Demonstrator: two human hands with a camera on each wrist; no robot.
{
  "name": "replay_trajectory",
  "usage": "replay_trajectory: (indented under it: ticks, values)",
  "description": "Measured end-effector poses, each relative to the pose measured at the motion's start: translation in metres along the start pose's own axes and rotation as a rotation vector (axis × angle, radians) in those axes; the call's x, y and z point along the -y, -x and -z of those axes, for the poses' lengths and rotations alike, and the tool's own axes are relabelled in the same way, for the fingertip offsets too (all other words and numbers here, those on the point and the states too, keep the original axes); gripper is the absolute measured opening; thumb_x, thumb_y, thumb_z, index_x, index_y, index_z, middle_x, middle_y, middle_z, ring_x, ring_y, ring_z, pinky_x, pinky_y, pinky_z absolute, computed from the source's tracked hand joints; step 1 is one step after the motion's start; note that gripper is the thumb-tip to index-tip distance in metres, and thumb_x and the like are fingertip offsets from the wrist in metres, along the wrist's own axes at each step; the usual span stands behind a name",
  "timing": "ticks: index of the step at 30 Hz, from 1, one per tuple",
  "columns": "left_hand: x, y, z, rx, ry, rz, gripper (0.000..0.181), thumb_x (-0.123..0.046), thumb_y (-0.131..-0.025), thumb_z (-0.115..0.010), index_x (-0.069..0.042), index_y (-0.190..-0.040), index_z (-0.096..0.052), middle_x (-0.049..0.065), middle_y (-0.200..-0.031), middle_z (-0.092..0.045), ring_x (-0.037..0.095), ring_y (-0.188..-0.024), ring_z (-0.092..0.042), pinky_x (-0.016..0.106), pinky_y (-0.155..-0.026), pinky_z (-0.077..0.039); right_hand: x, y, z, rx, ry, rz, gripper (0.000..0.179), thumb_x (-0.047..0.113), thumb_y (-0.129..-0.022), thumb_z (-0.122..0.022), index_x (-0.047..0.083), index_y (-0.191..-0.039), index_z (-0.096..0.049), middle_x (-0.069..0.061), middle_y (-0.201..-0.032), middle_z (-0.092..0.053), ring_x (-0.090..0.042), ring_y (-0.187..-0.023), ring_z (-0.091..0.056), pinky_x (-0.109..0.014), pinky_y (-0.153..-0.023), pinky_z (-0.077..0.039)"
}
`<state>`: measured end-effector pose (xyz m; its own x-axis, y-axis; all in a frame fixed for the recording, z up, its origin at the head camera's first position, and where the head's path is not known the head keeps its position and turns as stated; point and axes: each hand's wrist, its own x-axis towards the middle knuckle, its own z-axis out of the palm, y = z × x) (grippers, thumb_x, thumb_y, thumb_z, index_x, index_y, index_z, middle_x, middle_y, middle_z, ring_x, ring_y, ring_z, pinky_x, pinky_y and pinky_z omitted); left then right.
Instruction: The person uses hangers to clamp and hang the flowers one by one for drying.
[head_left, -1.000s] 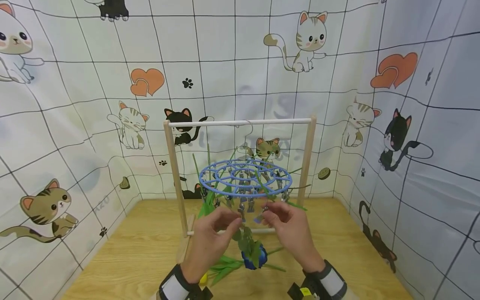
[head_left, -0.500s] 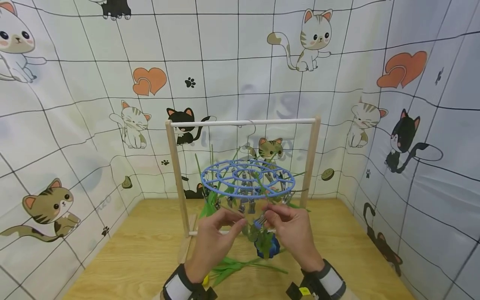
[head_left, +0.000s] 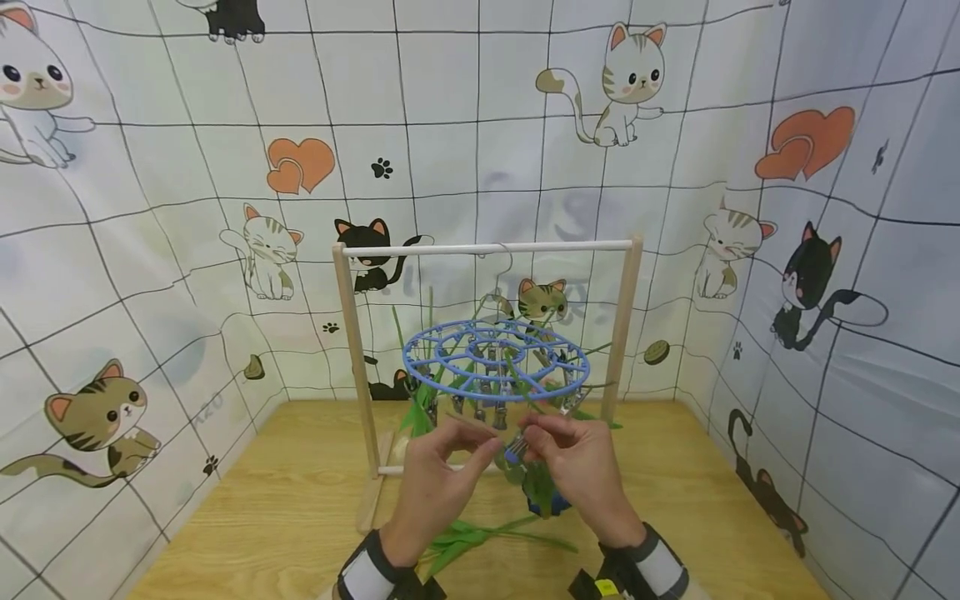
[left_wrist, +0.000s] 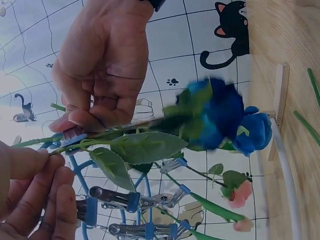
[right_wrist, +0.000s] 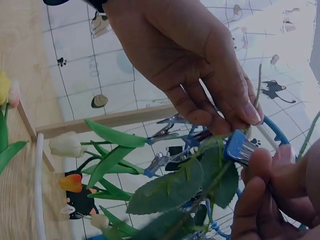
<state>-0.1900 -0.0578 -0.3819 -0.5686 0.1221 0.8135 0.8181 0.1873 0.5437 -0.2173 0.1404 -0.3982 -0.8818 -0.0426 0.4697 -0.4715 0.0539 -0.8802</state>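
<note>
My left hand point(head_left: 442, 471) pinches the stem of an artificial blue rose point(left_wrist: 220, 112), whose bloom points down with green leaves point(right_wrist: 167, 187) above it. The right hand point(head_left: 581, 458) squeezes a metal clothes clip point(right_wrist: 242, 147) with blue tips between thumb and fingers. The rose stem lies right at the clip's blue tips, and both hands' fingertips are close together there. Above them is a round blue clip hanger point(head_left: 495, 393), with more clips point(left_wrist: 115, 196) hanging from it, some gripping flower stems. In the head view, the right hand and leaves partly hide the bloom.
A wooden frame point(head_left: 626, 325) with a white top bar point(head_left: 420, 249) carries the hanger by its hook. White and orange tulips point(right_wrist: 70, 182) hang upside down from clips. Green stems and leaves point(head_left: 457, 546) lie on the wooden table point(head_left: 247, 500). Cat-print cloth surrounds it.
The left hand and the blue rose have moved to the right, bringing the stem up to the clip. My right hand keeps its grip on the clip, nearly still.
</note>
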Motion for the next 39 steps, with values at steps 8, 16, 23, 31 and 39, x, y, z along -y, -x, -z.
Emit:
replay_trajectory:
  ticks: [8,16,23,31,39]
  values:
    - [0.005,0.006,0.004,0.039,0.022,0.009,0.016,0.007,-0.088,-0.073,-0.003,-0.101,-0.068,0.010,-0.098,-0.071,0.023,-0.081,-0.070,0.039,-0.069,-0.060,-0.002,0.006,0.007,0.118,0.075,-0.026,0.026,0.034,-0.097,-0.069,0.020,-0.119,-0.072,-0.007,-0.091,-0.073,-0.027,-0.079,-0.069,-0.040,-0.074,-0.059]
    - [0.023,0.023,0.010,0.045,-0.042,0.041,0.020,0.001,-0.090,-0.074,-0.011,-0.105,-0.070,0.004,-0.098,-0.071,0.019,-0.084,-0.069,0.035,-0.070,-0.060,-0.013,0.005,0.015,0.090,0.106,-0.070,0.027,0.038,-0.096,-0.071,0.025,-0.118,-0.072,-0.004,-0.102,-0.072,-0.027,-0.082,-0.068,-0.040,-0.073,-0.059]
    - [0.056,0.046,0.019,0.109,-0.087,0.093,0.014,-0.011,-0.094,-0.073,-0.019,-0.106,-0.070,-0.004,-0.100,-0.071,0.010,-0.084,-0.068,0.029,-0.071,-0.059,-0.017,0.003,0.024,0.066,0.034,-0.099,0.025,0.032,-0.097,-0.071,0.019,-0.118,-0.073,-0.012,-0.105,-0.070,-0.031,-0.081,-0.067,-0.044,-0.071,-0.058]
    - [0.073,0.065,0.029,0.247,-0.146,0.196,0.014,-0.018,-0.098,-0.070,-0.027,-0.107,-0.068,-0.008,-0.099,-0.071,0.007,-0.083,-0.068,0.027,-0.070,-0.058,-0.023,-0.006,0.035,0.053,0.022,-0.140,0.030,0.035,-0.099,-0.067,0.015,-0.120,-0.071,-0.003,-0.118,-0.071,-0.032,-0.084,-0.069,-0.043,-0.078,-0.059]
    - [0.099,0.081,0.031,0.430,-0.239,0.258,0.011,-0.014,-0.095,-0.073,-0.023,-0.101,-0.070,-0.006,-0.096,-0.071,0.004,-0.084,-0.065,0.024,-0.073,-0.057,-0.030,-0.012,0.047,0.029,0.065,-0.157,0.036,0.040,-0.099,-0.066,0.016,-0.124,-0.069,-0.012,-0.109,-0.071,-0.031,-0.088,-0.069,-0.047,-0.080,-0.058]
